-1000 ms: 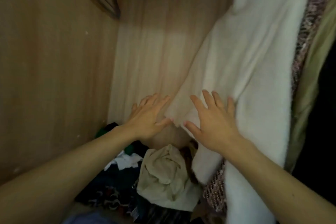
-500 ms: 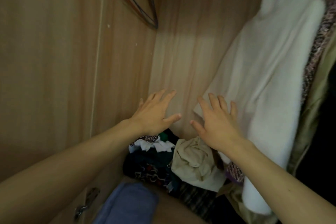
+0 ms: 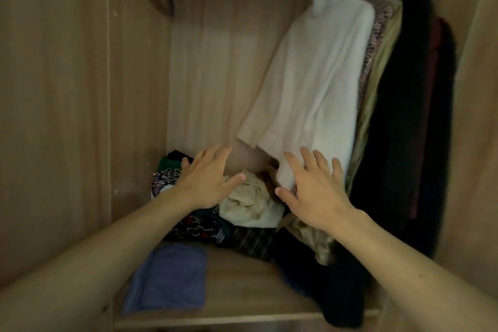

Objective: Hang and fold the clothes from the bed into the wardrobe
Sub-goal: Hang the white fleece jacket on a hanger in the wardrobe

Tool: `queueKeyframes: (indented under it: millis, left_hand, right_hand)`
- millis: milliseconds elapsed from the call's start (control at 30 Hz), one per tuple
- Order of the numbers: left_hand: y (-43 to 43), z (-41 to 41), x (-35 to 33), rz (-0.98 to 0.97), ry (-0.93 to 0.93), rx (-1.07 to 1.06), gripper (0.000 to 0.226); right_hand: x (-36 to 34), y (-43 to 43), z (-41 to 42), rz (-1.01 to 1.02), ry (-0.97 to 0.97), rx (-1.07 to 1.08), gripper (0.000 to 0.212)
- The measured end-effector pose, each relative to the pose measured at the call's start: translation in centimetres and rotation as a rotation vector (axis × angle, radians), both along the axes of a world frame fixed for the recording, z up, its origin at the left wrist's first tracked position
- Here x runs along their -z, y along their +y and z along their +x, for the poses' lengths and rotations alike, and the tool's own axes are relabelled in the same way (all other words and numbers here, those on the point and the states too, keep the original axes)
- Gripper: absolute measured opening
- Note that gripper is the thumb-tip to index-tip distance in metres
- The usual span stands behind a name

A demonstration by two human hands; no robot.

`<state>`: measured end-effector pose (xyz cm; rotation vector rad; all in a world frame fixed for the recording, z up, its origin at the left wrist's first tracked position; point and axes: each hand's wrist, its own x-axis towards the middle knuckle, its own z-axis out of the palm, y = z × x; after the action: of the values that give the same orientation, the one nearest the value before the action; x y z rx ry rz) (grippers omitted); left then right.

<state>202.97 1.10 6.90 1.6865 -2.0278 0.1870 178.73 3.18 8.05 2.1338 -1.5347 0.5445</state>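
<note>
Inside, spread right hand (image 3: pixel 315 194) meets fuzzy white sweater (image 3: pixel 315 83) (high-necked, draping).

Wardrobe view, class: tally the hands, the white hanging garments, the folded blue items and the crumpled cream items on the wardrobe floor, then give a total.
Hands: 2, left hand and right hand
White hanging sweater: 1
Folded blue cloth: 1
Crumpled cream garment: 1
Total: 5
</note>
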Motion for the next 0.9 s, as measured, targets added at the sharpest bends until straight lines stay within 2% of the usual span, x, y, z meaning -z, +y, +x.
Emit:
queueKeyframes:
  millis: [233, 567, 667, 900]
  left_hand:
    - [6.1, -4.9, -1.2, -0.103, -0.051, 0.035, 0.079]
    - [15.4, -12.9, 2.0, -0.037, -0.150, -0.062, 0.077]
    - [17.7, -14.6, 3.2, 0.010, -0.191, -0.058, 0.077]
    - [21.6, -17.8, 3.2, -0.072, -0.231, 0.072, 0.071]
  right_hand:
    - [-0.4, 5.4, -4.3, -0.008, -0.032, -0.008, 0.078]
    - [3.2, 11.2, -11.2, 0.056, -0.095, -0.116, 0.075]
    - [4.9, 13.3, -13.0, 0.119, -0.094, -0.091, 0.074]
    - [4.8, 19.7, -18.5, 0.148, -0.152, 0.049, 0.079]
